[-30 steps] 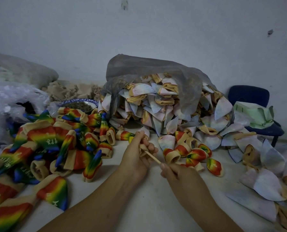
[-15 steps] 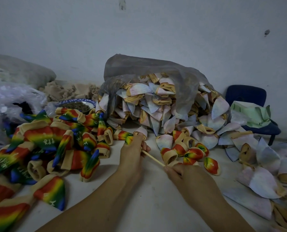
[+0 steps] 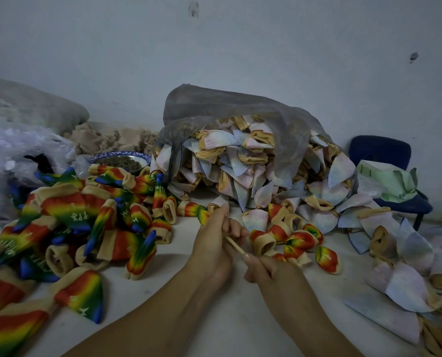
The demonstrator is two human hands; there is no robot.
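Stick pinched end to end, left hand and right hand fingers curled on it (sock-turning step, likely); next: thread a pale sock.

The left hand curls its fingers round the far end of a thin tan wooden stick. The right hand pinches the stick's near end. The 2 bare forearms converge toward the stick.

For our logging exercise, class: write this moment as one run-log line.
left hand: grips stick | right hand: pinches stick's near end | rainbow socks: heaped left | pale socks: spilling from bag
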